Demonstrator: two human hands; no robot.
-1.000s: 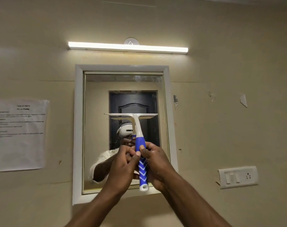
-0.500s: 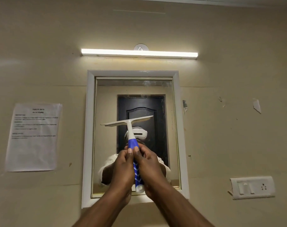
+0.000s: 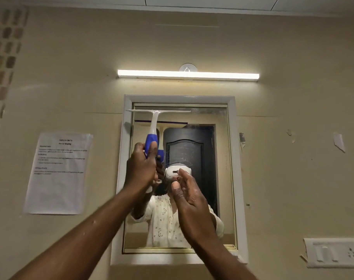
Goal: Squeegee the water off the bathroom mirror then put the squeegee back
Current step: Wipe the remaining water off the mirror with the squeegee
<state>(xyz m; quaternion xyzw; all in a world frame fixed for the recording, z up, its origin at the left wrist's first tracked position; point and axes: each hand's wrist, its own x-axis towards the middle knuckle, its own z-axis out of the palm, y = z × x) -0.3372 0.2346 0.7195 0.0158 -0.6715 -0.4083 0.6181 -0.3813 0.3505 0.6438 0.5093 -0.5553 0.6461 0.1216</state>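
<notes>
Your right hand (image 3: 189, 196) has let go and hangs open; your left hand (image 3: 140, 168) alone grips the squeegee (image 3: 153, 126), raised to the mirror (image 3: 208, 199) top, ready to pull down.

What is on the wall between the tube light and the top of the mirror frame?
Only bare beige wall separates the tube light from the mirror frame, as the head view shows.

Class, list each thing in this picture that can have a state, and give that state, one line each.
Tube light: lit.
Squeegee: upright, blade at the mirror's top left.
Mirror: hazy streaks near the top.
Left hand: gripping the squeegee's handle.
Right hand: open, holding nothing.
</notes>
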